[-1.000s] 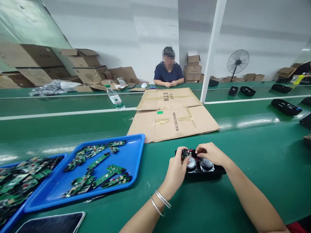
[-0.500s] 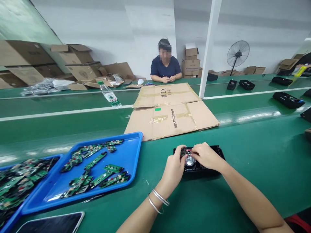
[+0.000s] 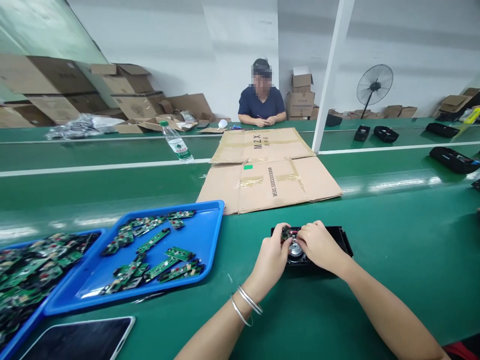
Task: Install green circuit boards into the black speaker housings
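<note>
A black speaker housing lies on the green bench in front of me, with a round silver speaker driver showing inside it. My left hand pinches a small circuit board over the housing's left end. Close against it, my right hand is closed at the fingertips around thin wires, of which a bit of red wire shows. The wire ends are hidden by the fingers. To the left, a blue tray bears several loose green circuit boards.
A second blue tray heaped with boards overlaps the first. A phone lies at the front left. Flattened cardboard and a water bottle are beyond. Several black housings sit at right. A co-worker sits opposite.
The view has shifted slightly, so the scene sits a little further right. Both hands keep their closed grips at the housing, with the fingers moved only slightly.
</note>
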Tool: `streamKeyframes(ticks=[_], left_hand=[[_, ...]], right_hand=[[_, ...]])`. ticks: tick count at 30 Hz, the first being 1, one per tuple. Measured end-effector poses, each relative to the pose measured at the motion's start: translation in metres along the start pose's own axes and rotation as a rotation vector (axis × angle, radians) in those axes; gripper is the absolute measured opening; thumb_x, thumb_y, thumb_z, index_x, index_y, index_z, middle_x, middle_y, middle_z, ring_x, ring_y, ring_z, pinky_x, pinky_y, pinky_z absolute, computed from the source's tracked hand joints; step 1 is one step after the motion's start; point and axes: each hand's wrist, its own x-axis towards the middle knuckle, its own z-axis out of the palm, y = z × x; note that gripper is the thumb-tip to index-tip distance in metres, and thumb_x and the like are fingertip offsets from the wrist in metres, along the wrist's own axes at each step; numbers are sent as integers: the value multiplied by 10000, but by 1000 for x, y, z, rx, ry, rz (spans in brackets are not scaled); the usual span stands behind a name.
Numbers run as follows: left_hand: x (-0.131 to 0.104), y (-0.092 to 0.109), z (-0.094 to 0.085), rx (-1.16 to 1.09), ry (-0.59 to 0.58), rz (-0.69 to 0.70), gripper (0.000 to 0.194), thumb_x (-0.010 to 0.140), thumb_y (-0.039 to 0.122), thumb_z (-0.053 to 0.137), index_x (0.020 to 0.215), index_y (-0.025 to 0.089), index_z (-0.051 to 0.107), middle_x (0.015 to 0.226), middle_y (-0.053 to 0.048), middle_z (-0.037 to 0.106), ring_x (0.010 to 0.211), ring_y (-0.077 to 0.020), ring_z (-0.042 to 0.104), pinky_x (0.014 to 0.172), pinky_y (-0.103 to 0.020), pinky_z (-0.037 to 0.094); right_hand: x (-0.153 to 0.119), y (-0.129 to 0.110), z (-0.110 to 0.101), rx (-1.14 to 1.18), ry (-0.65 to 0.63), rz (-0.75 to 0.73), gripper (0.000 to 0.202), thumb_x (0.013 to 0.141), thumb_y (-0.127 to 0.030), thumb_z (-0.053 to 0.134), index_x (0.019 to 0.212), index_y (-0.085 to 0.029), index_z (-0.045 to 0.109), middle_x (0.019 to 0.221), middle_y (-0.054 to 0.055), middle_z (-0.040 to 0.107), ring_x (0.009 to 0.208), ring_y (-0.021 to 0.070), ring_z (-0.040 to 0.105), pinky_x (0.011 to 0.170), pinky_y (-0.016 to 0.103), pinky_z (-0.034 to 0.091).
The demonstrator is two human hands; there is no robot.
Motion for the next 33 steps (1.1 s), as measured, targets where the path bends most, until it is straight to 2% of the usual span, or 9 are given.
streamKeyframes(ticks=[4, 11, 14, 17, 20, 24, 29, 33], left_hand=[[0, -1, 1, -9, 5, 3, 244, 812, 179, 478, 1047, 225, 523, 764, -19, 658, 641, -173, 640, 577, -255, 495], [0, 6, -3, -19, -8, 1, 206, 810, 183, 471, 997, 225, 547, 767, -14, 656, 667, -170, 636, 598, -256, 511], [1, 10, -6, -43, -34, 0, 183, 801, 178, 471, 953, 232, 559, 799, -12, 652, 693, -164, 633, 609, -249, 521], [2, 12, -8, -129, -89, 4, 179, 804, 177, 448, 938, 234, 550, 833, -8, 634, 695, -153, 625, 608, -244, 534], [3, 12, -10, -177, -115, -17, 165, 807, 189, 434, 931, 230, 536, 813, -1, 611, 678, -147, 616, 591, -245, 542], [5, 10, -12, -205, -107, -48, 153, 796, 202, 455, 928, 219, 529, 797, 2, 593, 666, -143, 608, 570, -251, 552], [10, 8, -15, -293, -62, -123, 166, 773, 190, 494, 938, 209, 499, 775, -3, 584, 686, -163, 635, 563, -288, 573], [10, 8, -14, -290, -16, -183, 164, 767, 197, 521, 926, 207, 483, 712, -1, 608, 676, -185, 663, 590, -321, 578]], right_hand=[[-2, -5, 1, -56, 9, 7, 272, 905, -138, 400, 730, -139, 609, 768, 56, 634, 749, 168, 534, 708, 307, 274], [2, 2, 2, 104, -16, 37, 272, 911, -201, 440, 687, -150, 585, 755, 42, 632, 718, 159, 545, 706, 295, 296], [4, 7, 4, 237, -3, 97, 64, 868, -211, 535, 845, -161, 568, 719, 2, 621, 667, 146, 546, 691, 279, 317], [4, 12, 5, 291, -24, 88, 145, 840, -227, 585, 968, -175, 543, 722, -14, 621, 668, 147, 551, 692, 274, 326], [5, 13, 6, 230, -30, 39, 78, 859, -251, 561, 863, -176, 580, 773, 11, 635, 735, 168, 555, 730, 292, 320], [5, 9, 6, 198, -6, 24, 121, 887, -258, 517, 833, -169, 577, 772, 14, 632, 717, 165, 549, 727, 296, 326], [8, 7, 10, 216, 13, 106, 173, 914, -302, 455, 884, -171, 562, 873, 50, 618, 793, 169, 568, 682, 267, 354], [7, 16, 16, 289, -76, 218, 236, 864, -404, 513, 884, -169, 518, 833, 54, 610, 776, 179, 576, 630, 256, 375]])
